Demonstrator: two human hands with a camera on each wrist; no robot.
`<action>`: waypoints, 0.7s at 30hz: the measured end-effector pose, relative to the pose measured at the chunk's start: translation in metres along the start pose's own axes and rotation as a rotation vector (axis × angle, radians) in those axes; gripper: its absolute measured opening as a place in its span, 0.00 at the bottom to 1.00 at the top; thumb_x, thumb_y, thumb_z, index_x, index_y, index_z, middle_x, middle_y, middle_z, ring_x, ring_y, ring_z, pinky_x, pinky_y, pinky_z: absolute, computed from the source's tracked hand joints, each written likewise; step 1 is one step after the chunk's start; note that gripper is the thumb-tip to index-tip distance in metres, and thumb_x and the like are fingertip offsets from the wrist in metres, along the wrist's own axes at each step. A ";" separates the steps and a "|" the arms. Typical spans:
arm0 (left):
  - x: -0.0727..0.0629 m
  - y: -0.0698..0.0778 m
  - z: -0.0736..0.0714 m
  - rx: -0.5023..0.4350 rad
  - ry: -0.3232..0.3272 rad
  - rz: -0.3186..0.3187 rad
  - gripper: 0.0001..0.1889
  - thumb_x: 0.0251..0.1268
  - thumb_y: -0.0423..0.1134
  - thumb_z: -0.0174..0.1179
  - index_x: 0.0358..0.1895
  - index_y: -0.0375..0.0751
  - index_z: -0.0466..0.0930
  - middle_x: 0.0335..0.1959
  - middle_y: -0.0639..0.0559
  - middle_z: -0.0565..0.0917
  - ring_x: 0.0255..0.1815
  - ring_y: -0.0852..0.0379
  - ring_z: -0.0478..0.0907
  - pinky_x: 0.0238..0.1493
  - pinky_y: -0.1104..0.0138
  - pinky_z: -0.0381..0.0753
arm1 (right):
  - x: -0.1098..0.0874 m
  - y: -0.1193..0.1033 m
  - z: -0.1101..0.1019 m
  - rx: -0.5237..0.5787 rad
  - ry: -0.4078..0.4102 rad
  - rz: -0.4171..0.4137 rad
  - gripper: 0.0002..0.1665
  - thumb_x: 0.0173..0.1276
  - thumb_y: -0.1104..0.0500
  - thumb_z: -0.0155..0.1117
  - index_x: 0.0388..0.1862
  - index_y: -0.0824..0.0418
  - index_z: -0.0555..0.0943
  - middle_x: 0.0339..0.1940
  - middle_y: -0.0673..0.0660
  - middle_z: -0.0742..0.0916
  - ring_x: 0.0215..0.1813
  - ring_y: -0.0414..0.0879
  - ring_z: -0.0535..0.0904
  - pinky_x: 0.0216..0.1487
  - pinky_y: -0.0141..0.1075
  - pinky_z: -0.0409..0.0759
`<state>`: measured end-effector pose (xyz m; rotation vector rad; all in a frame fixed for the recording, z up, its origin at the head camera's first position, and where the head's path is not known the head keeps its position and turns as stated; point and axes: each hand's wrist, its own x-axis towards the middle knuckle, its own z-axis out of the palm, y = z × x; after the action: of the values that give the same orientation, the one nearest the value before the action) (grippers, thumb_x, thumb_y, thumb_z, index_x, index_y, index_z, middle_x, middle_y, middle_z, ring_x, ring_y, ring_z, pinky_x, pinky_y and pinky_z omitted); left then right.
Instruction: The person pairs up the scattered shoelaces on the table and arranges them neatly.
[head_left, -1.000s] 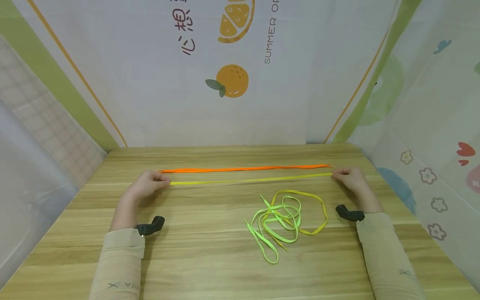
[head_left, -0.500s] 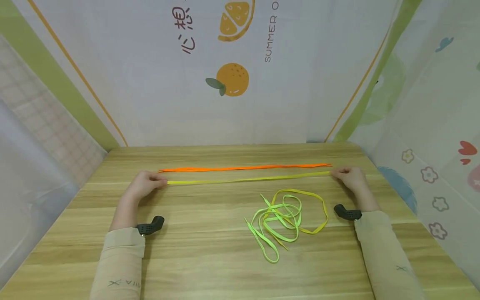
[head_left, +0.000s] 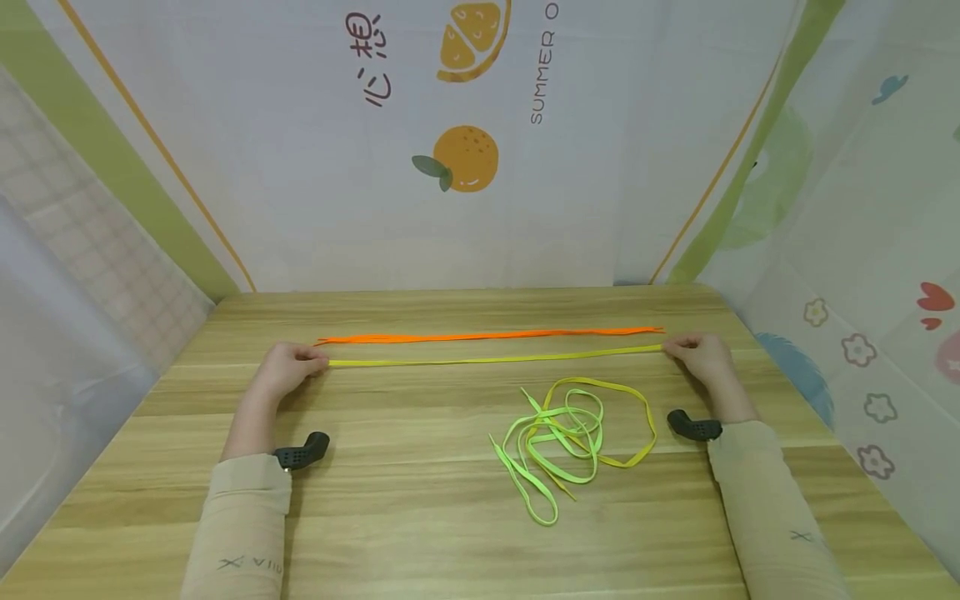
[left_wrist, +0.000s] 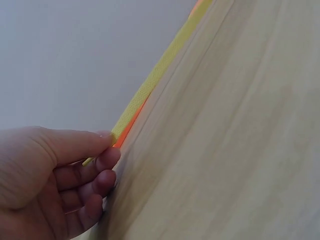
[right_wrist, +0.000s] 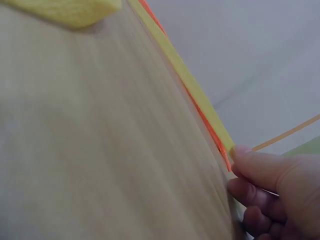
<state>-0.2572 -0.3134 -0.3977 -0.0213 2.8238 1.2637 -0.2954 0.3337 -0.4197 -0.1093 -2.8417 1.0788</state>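
A yellow shoelace (head_left: 480, 360) is stretched straight across the table between my two hands. My left hand (head_left: 288, 368) pinches its left end between thumb and index finger; in the left wrist view a short tip of the yellow lace (left_wrist: 155, 75) pokes out behind the thumb. My right hand (head_left: 701, 357) pinches the other end. Just beyond, an orange shoelace (head_left: 480, 337) lies straight and nearly parallel to it. In the right wrist view the orange lace's end (right_wrist: 215, 135) shows close beside the right fingertips (right_wrist: 242, 152).
A loose tangle of a light green shoelace (head_left: 525, 477) and another yellow shoelace (head_left: 651, 425) lies right of centre on the wooden table (head_left: 390, 517). Printed cloth (head_left: 315, 208) hangs behind the table's far edge. Each wrist wears a black camera mount (head_left: 303, 451).
My left hand has shifted slightly left along with the yellow lace's end. The right hand has hardly moved, and the orange lace and the tangle lie as before.
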 end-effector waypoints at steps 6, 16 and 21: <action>0.002 -0.001 0.002 0.022 0.021 -0.025 0.16 0.71 0.40 0.56 0.48 0.27 0.80 0.39 0.43 0.80 0.41 0.47 0.72 0.42 0.59 0.71 | 0.001 0.001 0.002 -0.013 0.030 -0.003 0.25 0.70 0.48 0.60 0.46 0.71 0.81 0.47 0.70 0.82 0.49 0.64 0.74 0.51 0.54 0.70; 0.006 -0.002 0.007 0.084 0.060 -0.038 0.15 0.70 0.38 0.55 0.46 0.27 0.80 0.37 0.41 0.79 0.39 0.46 0.70 0.37 0.60 0.69 | 0.001 0.000 0.004 -0.049 0.031 0.016 0.26 0.71 0.47 0.58 0.48 0.71 0.80 0.50 0.71 0.80 0.51 0.66 0.73 0.54 0.56 0.68; 0.005 0.002 0.009 0.116 0.067 -0.041 0.15 0.70 0.39 0.55 0.47 0.26 0.79 0.45 0.33 0.78 0.43 0.41 0.71 0.43 0.53 0.71 | 0.000 -0.001 0.004 -0.059 0.031 0.020 0.27 0.70 0.45 0.58 0.47 0.70 0.81 0.50 0.70 0.80 0.52 0.66 0.73 0.54 0.56 0.68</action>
<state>-0.2621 -0.3055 -0.4027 -0.1182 2.9329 1.1095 -0.2959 0.3307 -0.4222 -0.1580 -2.8513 0.9886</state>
